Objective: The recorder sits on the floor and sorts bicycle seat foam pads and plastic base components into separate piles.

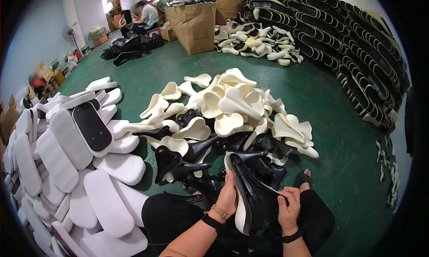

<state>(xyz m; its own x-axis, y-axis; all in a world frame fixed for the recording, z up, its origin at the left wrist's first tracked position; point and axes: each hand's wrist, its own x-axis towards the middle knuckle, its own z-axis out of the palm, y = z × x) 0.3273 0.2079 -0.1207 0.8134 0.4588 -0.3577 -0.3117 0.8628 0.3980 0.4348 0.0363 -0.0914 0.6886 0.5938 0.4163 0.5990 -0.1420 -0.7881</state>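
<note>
Low in front of me is a bicycle saddle [255, 208], its black plastic shell facing up and a cream foam pad showing along its left edge. My left hand [227, 195] is closed round the left side, thumb up along the rim. At the right edge my right hand [289, 207] pinches the rim between thumb and fingers. The narrow nose points away from me. Just beyond lie loose black saddle shells [196, 152], mixed with a heap of cream foam saddle pads [234, 103].
Long white foam pads [109, 203] are piled at left, a black board [91, 126] on top. Stacked black, cream-edged pieces [330, 38] line the far right. Behind the heap stand a large carton [192, 29] and more saddle pads [259, 42]. Another person [145, 18] sits far back.
</note>
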